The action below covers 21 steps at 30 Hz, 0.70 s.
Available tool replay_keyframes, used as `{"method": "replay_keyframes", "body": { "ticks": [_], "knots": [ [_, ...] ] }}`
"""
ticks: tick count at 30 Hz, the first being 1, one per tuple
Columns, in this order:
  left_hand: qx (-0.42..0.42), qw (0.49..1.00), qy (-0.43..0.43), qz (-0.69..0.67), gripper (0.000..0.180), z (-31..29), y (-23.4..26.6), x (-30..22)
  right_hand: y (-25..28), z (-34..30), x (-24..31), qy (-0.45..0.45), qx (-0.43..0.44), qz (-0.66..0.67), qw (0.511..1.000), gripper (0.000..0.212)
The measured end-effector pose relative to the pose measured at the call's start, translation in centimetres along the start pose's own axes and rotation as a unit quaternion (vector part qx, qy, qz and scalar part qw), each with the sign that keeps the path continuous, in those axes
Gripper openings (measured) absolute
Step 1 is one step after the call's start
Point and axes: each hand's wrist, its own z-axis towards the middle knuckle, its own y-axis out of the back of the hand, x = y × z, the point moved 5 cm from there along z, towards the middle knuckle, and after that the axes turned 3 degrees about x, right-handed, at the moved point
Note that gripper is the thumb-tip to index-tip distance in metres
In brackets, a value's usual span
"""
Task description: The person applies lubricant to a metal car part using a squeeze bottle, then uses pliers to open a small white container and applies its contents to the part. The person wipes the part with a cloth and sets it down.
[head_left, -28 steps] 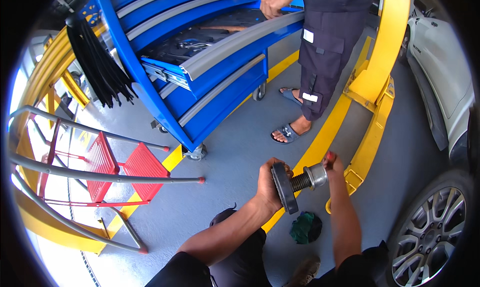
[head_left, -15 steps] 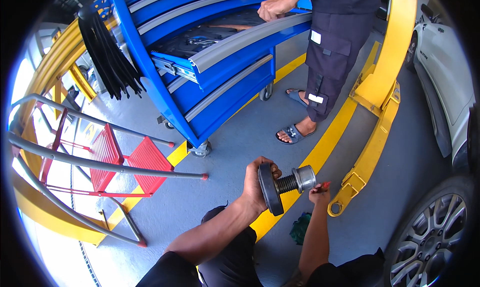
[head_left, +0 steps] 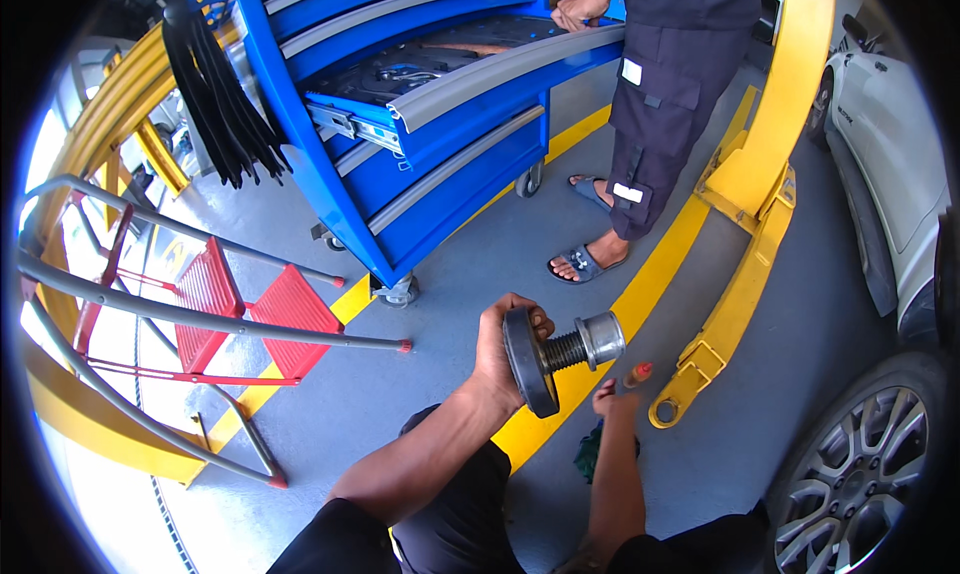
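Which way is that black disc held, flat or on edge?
On edge: the left hand grips the black disc; its threaded stem points rightward.

"What has the right hand (head_left: 606, 399) got?"
"A red-tipped thing (head_left: 638, 375), but both are so blurred I can't tell its kind or how the fingers lie."
"And the left hand (head_left: 493, 346)?"
"Partly behind the pad (head_left: 529, 364); much of its fingers is hidden."
"That green bundle (head_left: 588, 456)?"
"Half covered by the right forearm (head_left: 615, 479). Cloth or not, I can't say."
"The tools (head_left: 400, 76) in the drawer (head_left: 500, 82)?"
"Too small and dark to sort."
"I see the co-worker (head_left: 672, 104) only from about the waist down."
"The top edge cuts that off, and the cabinet (head_left: 445, 214) and yellow post (head_left: 800, 64) too."
"The car (head_left: 885, 134) runs out on the right."
"And the near wheel (head_left: 858, 474) is clipped below."
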Motion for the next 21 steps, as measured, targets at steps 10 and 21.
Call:
{"method": "replay_keyframes", "body": {
  "ticks": [10,21],
  "knots": [
    [0.082,0.995,0.049,-0.031,0.025,-0.4,-3.1,0.2,-16.1,-26.1,-9.0,0.452,0.434,-0.426,0.653,0.029],
    [0.105,0.990,0.090,-0.031,0.030,-0.9,-3.6,0.4,-16.1,-49.2,-9.0,0.551,0.512,-0.655,-0.073,0.043]
  ]
}}
